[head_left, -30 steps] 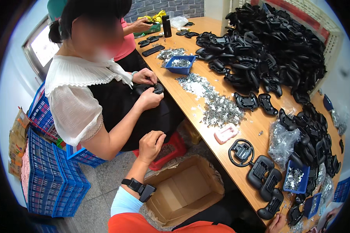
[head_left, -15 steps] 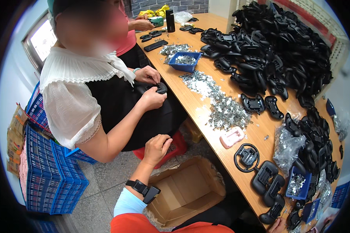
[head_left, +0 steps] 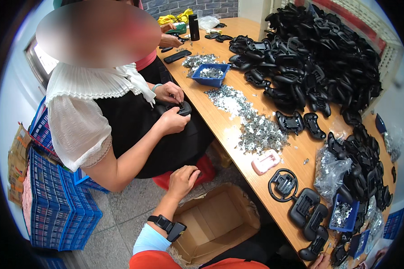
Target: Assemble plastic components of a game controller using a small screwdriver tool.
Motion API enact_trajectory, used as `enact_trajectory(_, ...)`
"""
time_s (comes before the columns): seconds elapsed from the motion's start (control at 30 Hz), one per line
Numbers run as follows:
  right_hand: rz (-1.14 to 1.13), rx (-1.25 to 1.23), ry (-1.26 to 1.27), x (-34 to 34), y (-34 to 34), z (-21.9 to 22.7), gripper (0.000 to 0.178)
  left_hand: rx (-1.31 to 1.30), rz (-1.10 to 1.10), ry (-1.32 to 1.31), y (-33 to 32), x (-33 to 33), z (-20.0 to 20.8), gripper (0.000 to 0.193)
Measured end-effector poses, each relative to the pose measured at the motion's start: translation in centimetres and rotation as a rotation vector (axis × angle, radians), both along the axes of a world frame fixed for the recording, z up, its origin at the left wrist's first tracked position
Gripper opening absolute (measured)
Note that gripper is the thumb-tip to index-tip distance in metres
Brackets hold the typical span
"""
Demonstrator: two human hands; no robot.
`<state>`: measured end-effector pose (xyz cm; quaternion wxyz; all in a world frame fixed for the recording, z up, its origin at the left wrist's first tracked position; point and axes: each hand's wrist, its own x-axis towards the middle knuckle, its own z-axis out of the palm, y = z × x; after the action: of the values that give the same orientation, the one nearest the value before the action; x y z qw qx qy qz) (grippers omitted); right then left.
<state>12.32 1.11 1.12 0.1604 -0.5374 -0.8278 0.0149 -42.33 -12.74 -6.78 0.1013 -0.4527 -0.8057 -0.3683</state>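
Note:
My left hand (head_left: 183, 181), back up, hovers over the far edge of an open cardboard box (head_left: 220, 214). Its fingers curl loosely with the thumb apart, and no object shows in them. At the table's near edge only part of my right hand (head_left: 319, 261) is visible. It is beside a black game controller grip (head_left: 314, 243); its fingers are mostly hidden. More black grips (head_left: 304, 205) and a black steering-wheel-shaped piece (head_left: 283, 183) lie in a row beyond it. A blue tray (head_left: 344, 214) of small metal parts stands to their right.
A co-worker at my left holds a black controller (head_left: 180, 108); another person is behind. The wooden table (head_left: 229, 130) bears a controller heap (head_left: 318, 58), loose metal pieces (head_left: 260, 130), a pink shell (head_left: 265, 162) and a second blue tray (head_left: 211, 75). Blue crates (head_left: 60, 204) stack at left.
My left hand has moved slightly down and to the right. The view has shifted a little. The co-worker's head has come further forward and lower.

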Motion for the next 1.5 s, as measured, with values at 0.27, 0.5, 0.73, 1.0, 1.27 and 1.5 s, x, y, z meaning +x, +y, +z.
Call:
enact_trajectory(0.27, 0.059, 0.007, 0.111, 0.0, -0.1, 0.4, 0.043, 0.008, -0.021, 0.019, 0.0, 1.6, 0.8, 0.01)
enact_trajectory(0.5, 0.094, -0.009, 0.135, 1.5, -0.1, -0.5, 0.042, -0.002, -0.04, 0.025, 0.1, 3.3, 1.7, 0.009)
enact_trajectory(0.73, 0.058, -0.023, 0.29, 1.7, -0.6, -0.9, 0.042, -0.003, -0.083, 0.061, 1.1, 5.5, 3.5, 0.007)
enact_trajectory(1.0, 0.074, -0.066, 0.427, 2.4, -0.9, -0.9, 0.038, 0.05, -0.113, 0.133, 0.6, 8.7, 6.5, 0.008)
enact_trajectory(1.27, 0.015, -0.078, 0.755, 4.4, -1.5, -5.5, 0.014, 0.236, -0.235, 0.138, 2.6, 13.2, 16.4, 0.005)
enact_trajectory(1.5, 0.114, -0.048, 0.702, 1.9, 0.3, -3.3, 0.01, -0.03, -0.567, 0.059, 4.4, 10.3, 10.9, 0.011)
